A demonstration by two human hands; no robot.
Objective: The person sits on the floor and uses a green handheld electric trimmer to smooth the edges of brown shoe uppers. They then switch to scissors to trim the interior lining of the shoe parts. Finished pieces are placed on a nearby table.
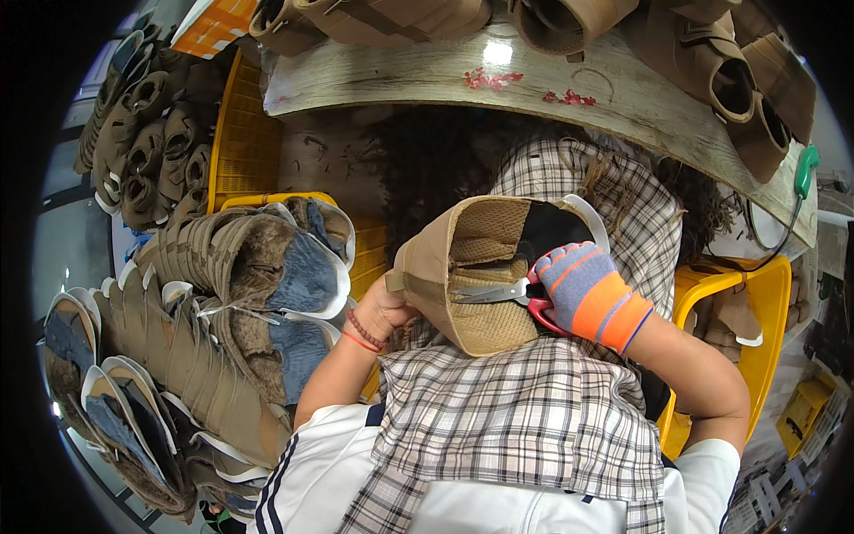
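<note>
A tan boot upper (422,271) sits over my lap, its wide opening facing me and showing a mesh lining with a dark patch inside. My bare left hand (382,310) grips its left side, with the fingers partly hidden behind the material. In my right hand (583,289), which wears a grey and orange striped glove, is a pair of scissors (492,293) with red handles. The blades point left into the opening, lying against the inner lining and looking nearly closed. Whether they touch a thread there I cannot tell.
Ahead is a wood-patterned table (400,80) with several brown boot uppers along it. Bundled fur-lined uppers (258,267) are stacked at my left beside a yellow crate (245,133). On the right stand a yellow basket (774,303) and a green-handled corded tool (806,172).
</note>
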